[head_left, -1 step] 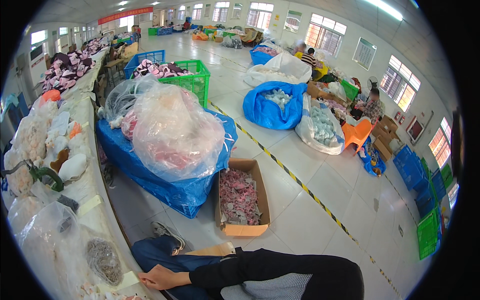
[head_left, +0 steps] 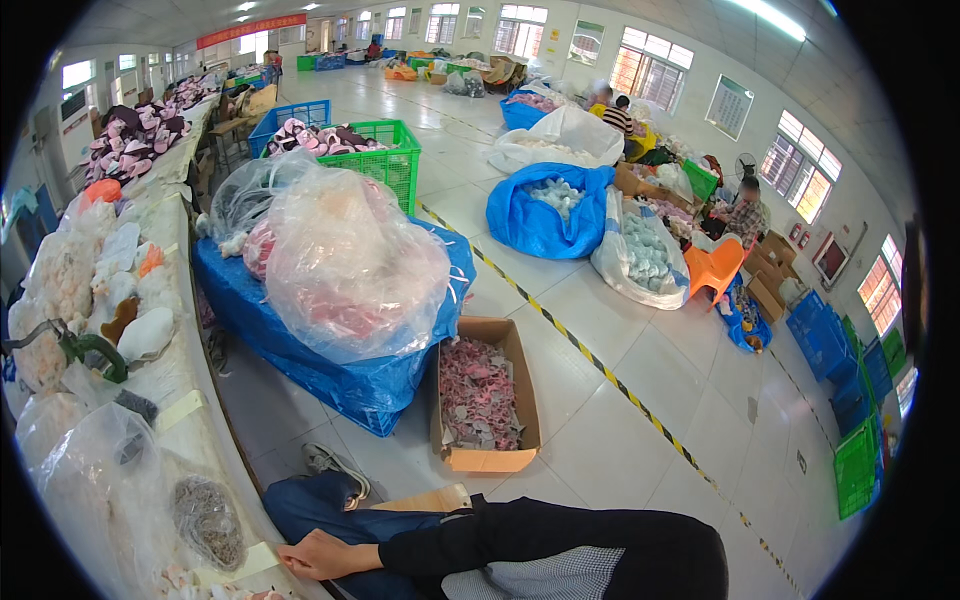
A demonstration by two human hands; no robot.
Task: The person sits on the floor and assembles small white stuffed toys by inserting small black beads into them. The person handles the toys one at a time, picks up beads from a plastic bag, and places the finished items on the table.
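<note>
My right hand (head_left: pixel 318 555) is at the edge of the long worktable (head_left: pixel 185 407), at the bottom of the view, with its black sleeve (head_left: pixel 540 530) reaching in from the right. Its fingers look curled together and point at the table edge; their tips are hidden, so I cannot make out what, if anything, they hold. Just beyond them on the table lie a clear plastic bag (head_left: pixel 100 490) and a clump of grey-brown fibrous material (head_left: pixel 208 520). My left hand does not show.
Beside the table stands a blue-lined bin (head_left: pixel 370 400) heaped with clear bags of pink material. A cardboard box (head_left: pixel 490 460) of pink and grey scraps sits on the floor. Further off are a green crate (head_left: pixel 400 165), a blue sack (head_left: pixel 540 235), an orange chair (head_left: pixel 712 265) and seated people.
</note>
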